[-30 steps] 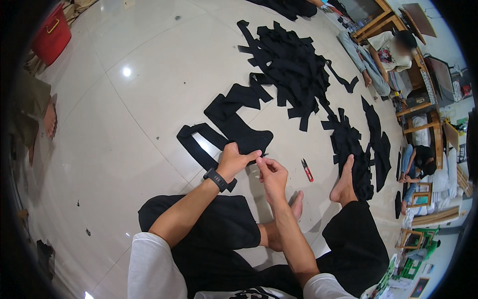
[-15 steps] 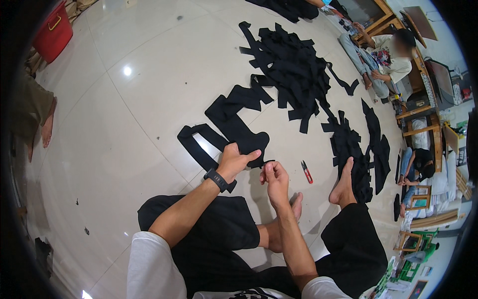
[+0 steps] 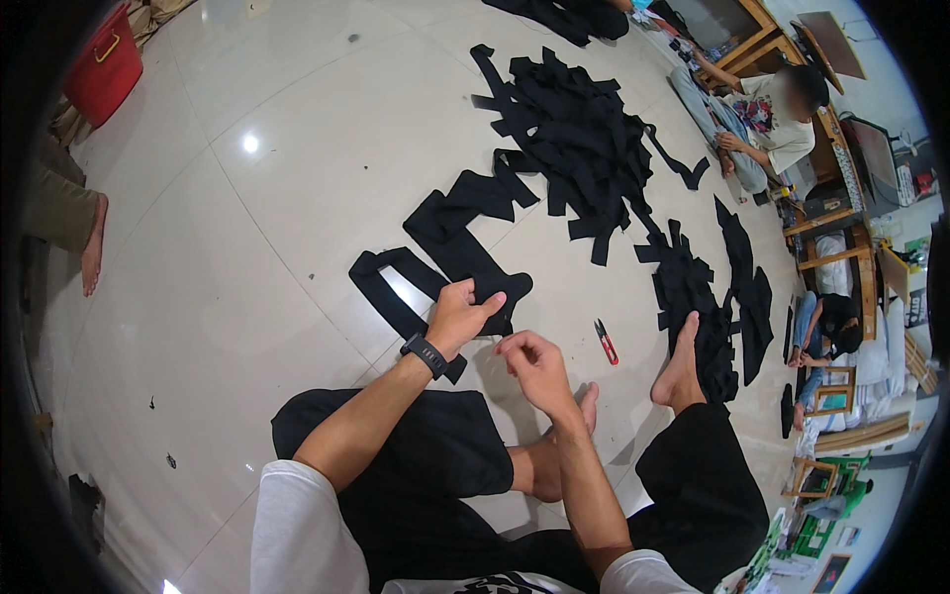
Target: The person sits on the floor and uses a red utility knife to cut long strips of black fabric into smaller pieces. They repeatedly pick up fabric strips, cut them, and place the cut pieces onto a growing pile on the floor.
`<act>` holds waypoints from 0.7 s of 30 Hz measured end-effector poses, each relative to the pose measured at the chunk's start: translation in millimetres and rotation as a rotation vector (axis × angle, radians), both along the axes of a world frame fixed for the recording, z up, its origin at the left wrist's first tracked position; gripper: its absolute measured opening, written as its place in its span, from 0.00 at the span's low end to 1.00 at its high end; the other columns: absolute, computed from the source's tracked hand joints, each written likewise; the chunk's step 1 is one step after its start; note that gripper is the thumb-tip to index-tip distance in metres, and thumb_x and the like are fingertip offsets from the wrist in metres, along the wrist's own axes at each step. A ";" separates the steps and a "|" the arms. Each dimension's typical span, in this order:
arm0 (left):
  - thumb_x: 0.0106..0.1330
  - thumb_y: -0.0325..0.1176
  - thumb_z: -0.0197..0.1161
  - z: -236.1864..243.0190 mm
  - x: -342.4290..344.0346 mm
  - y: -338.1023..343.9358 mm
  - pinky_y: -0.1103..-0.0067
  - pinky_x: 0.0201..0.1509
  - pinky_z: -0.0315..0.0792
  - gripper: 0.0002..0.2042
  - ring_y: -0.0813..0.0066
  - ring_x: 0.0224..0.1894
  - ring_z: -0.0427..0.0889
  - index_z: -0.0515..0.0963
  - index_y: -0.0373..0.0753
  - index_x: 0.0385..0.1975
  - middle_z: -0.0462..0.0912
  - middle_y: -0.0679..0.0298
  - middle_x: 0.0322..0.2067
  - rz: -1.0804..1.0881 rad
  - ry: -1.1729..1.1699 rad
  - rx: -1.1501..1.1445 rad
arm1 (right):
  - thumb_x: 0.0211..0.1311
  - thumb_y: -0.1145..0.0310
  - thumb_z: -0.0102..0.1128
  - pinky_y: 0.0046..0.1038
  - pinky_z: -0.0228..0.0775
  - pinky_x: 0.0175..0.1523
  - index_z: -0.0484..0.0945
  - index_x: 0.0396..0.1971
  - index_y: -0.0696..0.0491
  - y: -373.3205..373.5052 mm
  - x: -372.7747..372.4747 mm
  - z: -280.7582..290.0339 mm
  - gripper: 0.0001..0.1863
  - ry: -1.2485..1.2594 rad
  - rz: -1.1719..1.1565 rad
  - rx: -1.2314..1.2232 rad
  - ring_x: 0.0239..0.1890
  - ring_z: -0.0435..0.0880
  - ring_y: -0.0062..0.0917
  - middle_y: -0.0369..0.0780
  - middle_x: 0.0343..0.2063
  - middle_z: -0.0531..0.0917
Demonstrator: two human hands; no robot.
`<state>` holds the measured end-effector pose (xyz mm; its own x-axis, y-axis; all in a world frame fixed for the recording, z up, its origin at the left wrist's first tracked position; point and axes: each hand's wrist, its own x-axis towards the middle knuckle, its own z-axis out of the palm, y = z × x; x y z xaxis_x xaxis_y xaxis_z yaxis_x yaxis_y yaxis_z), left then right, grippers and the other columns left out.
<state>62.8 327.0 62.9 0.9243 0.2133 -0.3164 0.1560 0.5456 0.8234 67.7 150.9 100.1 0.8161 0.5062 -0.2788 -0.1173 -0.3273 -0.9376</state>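
Now the left hand (image 3: 461, 315) fingers clamp the black cloth (image 3: 465, 259); right hand (image 3: 534, 366) fingers, loosely curled and empty, have drawn back from it, red clippers (image 3: 605, 342) just beyond.

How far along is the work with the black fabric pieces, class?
Done: a few pieces lie flat in a row. In hand: the left hand pinches one black piece; the right hand hovers beside it, seemingly empty. Left: a large heap and smaller pile.
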 end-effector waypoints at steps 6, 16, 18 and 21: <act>0.71 0.24 0.63 -16.4 -0.9 2.4 0.83 0.37 0.75 0.07 0.83 0.35 0.82 0.80 0.27 0.43 0.87 0.62 0.36 -0.088 0.019 0.201 | 0.62 0.74 0.67 0.25 0.72 0.36 0.75 0.53 0.57 12.6 4.7 19.6 0.20 -0.616 -0.213 -0.198 0.32 0.79 0.24 0.42 0.48 0.82; 0.57 0.28 0.74 -20.7 -7.1 18.1 0.78 0.33 0.77 0.11 0.74 0.26 0.82 0.82 0.32 0.37 0.83 0.60 0.25 -0.046 -0.101 0.978 | 0.68 0.69 0.65 0.27 0.72 0.32 0.84 0.36 0.61 0.2 11.9 -20.2 0.09 -0.512 -0.197 -0.281 0.26 0.80 0.24 0.43 0.28 0.85; 0.54 0.26 0.75 -7.0 -5.1 20.0 0.77 0.32 0.77 0.14 0.73 0.25 0.81 0.82 0.33 0.40 0.83 0.59 0.31 -0.041 -0.226 0.890 | 0.68 0.67 0.64 0.30 0.74 0.34 0.84 0.36 0.61 -4.0 9.9 -18.4 0.10 -0.431 -0.148 -0.344 0.27 0.83 0.29 0.46 0.28 0.85; 0.54 0.22 0.75 -7.4 -11.6 5.3 0.78 0.34 0.78 0.21 0.76 0.31 0.83 0.82 0.35 0.49 0.84 0.58 0.40 -0.294 -0.387 0.684 | 0.67 0.66 0.64 0.31 0.74 0.35 0.84 0.37 0.61 -9.2 9.3 -22.5 0.12 -0.356 -0.067 -0.343 0.27 0.83 0.30 0.47 0.28 0.85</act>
